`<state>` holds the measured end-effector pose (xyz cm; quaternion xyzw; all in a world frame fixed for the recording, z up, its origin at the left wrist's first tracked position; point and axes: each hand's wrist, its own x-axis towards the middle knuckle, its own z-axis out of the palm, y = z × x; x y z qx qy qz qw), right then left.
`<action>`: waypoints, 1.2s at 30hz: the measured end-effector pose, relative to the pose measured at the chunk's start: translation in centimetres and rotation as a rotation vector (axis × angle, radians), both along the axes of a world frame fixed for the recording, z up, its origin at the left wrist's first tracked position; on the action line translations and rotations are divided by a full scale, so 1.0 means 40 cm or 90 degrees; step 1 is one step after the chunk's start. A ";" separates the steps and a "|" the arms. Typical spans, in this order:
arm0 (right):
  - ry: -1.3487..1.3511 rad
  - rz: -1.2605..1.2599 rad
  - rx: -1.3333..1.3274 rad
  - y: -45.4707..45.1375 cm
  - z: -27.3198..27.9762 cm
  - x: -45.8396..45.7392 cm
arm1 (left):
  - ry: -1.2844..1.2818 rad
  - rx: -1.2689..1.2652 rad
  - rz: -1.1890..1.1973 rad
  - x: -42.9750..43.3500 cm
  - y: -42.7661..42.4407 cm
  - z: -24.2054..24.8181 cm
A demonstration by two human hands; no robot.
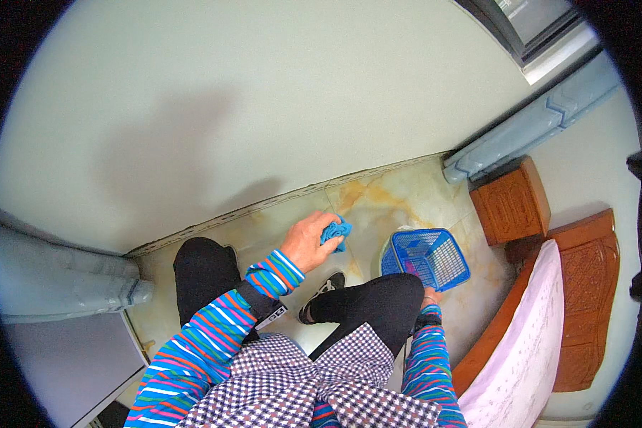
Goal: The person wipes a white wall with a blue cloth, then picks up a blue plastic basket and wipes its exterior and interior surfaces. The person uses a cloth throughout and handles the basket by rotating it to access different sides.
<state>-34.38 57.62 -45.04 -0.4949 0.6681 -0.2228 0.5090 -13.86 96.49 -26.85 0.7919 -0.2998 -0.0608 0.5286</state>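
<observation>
My left hand [308, 243], in a striped sleeve, holds a crumpled blue cloth [336, 234] above the marbled tile floor. At the near rim of a blue plastic basket [444, 259] is my right hand [431, 297], partly hidden behind my knee and the basket; its grip cannot be made out. The basket is tilted, and something pink shows through its lattice wall. Another rounded container, mostly hidden, is behind the basket's left side.
A pale wall [299, 107] runs along the floor's far side. To the right are a carved wooden nightstand [508, 203], a blue curtain [535, 125] and a wooden bed with pale bedding [524, 342]. Another curtain [64, 278] hangs at left above a light panel [80, 364].
</observation>
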 end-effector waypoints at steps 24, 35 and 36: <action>-0.326 0.749 0.147 0.291 0.428 0.138 | 0.441 -0.480 -0.072 0.018 0.120 0.020; 0.082 0.726 -0.667 0.526 0.594 0.050 | 0.252 -0.332 -0.041 0.010 0.160 0.110; -0.080 0.734 -0.467 0.541 0.640 0.039 | 0.254 -0.326 -0.032 0.012 0.162 0.113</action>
